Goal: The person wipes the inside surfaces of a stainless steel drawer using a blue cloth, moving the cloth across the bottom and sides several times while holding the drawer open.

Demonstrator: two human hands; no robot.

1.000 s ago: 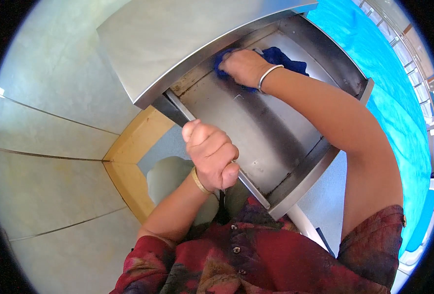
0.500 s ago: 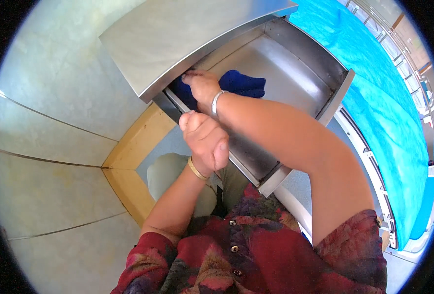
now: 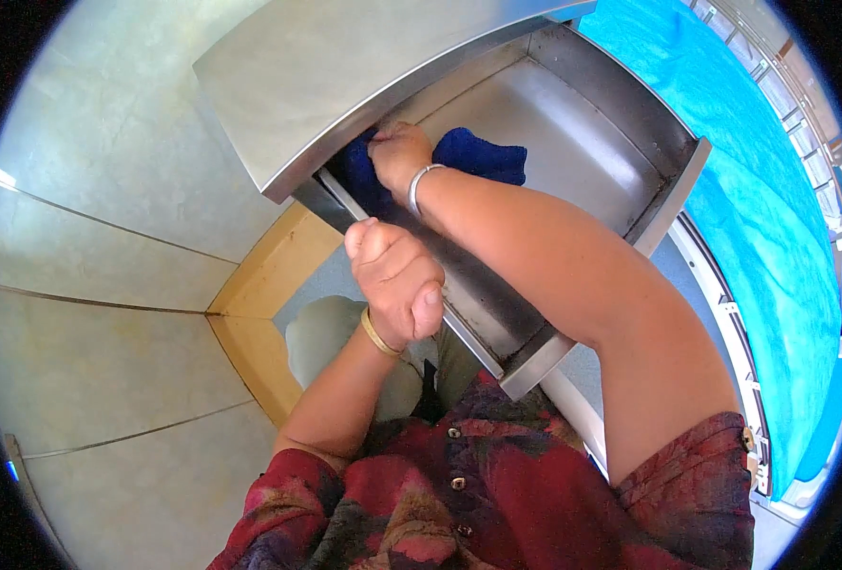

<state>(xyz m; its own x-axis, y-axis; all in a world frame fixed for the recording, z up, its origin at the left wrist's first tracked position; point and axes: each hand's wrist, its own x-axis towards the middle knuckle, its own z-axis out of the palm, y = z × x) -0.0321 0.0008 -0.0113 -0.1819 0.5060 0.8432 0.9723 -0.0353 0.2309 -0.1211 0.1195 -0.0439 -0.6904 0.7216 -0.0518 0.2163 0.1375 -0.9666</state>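
A metal drawer (image 3: 587, 142) is pulled out of a metal cabinet (image 3: 316, 76). In its far left corner, against the cabinet's front, lies a dark blue cloth (image 3: 478, 156); part of it is under and beside my right hand. My right hand (image 3: 403, 160), with a silver bracelet at the wrist, reaches across the drawer and has its fingers curled into the cloth. The fingertips are partly hidden. Over the drawer's left side wall my left hand (image 3: 394, 277) is closed in a fist, with a yellow bangle below it.
To the right, a bed-like surface with a bright blue cover (image 3: 773, 237) runs alongside, with a metal rail (image 3: 782, 100) beyond it. A pale tiled wall (image 3: 107, 228) with a yellow skirting (image 3: 278, 261) stands close on the left.
The fingers of my right hand have curled in more at the cloth. The whole view has shifted slightly; my left hand stays at the drawer's side wall.
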